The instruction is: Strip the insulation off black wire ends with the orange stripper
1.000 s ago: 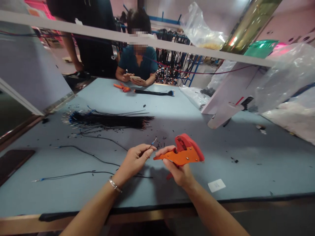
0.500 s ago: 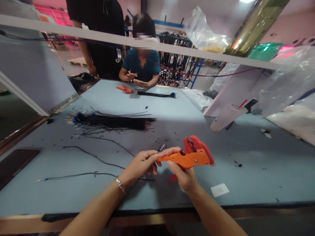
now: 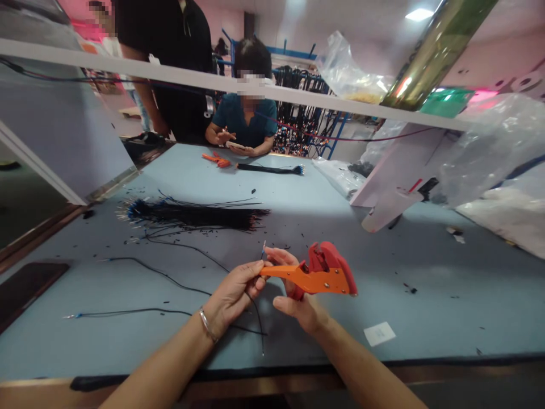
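Observation:
My left hand (image 3: 243,286) is closed in a pinch around a thin black wire (image 3: 258,318), whose blue-collared metal tip points up above the fingers. Its fingertips also meet the handle end of an orange and red wire stripper (image 3: 317,277). The stripper lies across my right hand (image 3: 304,307), which supports it loosely, fingers extended behind the handle and thumb lifted away. Its red jaw head points right, and no wire shows in it. Left of my hands, single black wires (image 3: 162,271) with blue-collared ends lie on the table.
A thick bundle of black wires (image 3: 200,213) lies beyond my hands, among black scraps. A dark phone-like slab (image 3: 32,289) is at left, a white card (image 3: 379,334) at right. Across the table sits a person (image 3: 244,119) near another orange tool (image 3: 216,161); a white bar (image 3: 298,91) crosses above.
The stripper and both hands have shifted slightly left. My right thumb has come away from the handle and its fingers have loosened. The held wire's tip stands more upright, its tail now visible below.

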The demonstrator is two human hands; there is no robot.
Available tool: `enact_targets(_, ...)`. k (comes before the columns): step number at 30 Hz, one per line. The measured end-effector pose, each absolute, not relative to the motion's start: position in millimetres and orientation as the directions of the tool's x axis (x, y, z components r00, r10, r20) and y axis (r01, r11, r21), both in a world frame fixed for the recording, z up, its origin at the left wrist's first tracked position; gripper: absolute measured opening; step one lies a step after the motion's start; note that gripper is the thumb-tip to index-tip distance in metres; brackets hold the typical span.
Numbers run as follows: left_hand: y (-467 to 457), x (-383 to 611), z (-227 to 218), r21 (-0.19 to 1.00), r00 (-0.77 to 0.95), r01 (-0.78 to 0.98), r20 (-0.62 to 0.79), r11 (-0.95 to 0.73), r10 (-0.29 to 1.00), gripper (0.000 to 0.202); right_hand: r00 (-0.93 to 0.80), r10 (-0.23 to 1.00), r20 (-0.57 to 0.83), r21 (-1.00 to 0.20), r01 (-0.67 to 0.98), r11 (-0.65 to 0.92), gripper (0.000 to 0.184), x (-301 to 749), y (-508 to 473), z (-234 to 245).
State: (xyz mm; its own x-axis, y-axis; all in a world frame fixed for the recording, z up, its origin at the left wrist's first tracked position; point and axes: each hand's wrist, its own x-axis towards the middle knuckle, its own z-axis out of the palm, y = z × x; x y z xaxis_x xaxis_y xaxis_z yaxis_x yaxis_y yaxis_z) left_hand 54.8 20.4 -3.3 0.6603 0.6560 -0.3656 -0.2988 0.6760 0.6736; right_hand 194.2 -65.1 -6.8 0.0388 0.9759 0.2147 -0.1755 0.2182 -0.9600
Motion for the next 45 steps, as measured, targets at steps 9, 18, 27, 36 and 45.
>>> enact_targets(9, 18, 57, 3, 0.772, 0.663, -0.200, -0.346, 0.603, 0.664, 0.027, 0.058, 0.930, 0.363, -0.920, -0.136, 0.367, 0.035, 194, -58, -15)
enact_targets(18, 31, 34, 22, 0.882, 0.388, 0.415, 0.049, -0.222, 0.920, 0.045, 0.182, 0.975, 0.127, -0.991, -0.028, 0.134, 0.029, 217, -61, -4)
enact_targets(27, 24, 28, 36, 0.814, 0.439, 0.431, 0.189, -0.390, 0.879, 0.034, -0.120, 0.982, -0.147, -0.953, -0.247, -0.173, 0.027, 203, -62, 7)
enact_targets(36, 19, 35, 41, 0.969, 0.692, 0.245, -0.194, 0.027, 0.695, 0.031, -0.172, 0.975, -0.140, -0.980, -0.116, -0.161, 0.029, 204, -64, 8)
enact_targets(45, 19, 38, 35, 0.971, 0.728, 0.161, -0.238, 0.178, 0.643, 0.027, -0.014, 0.995, 0.103, -0.834, 0.544, 0.094, 0.013, 208, -70, 19)
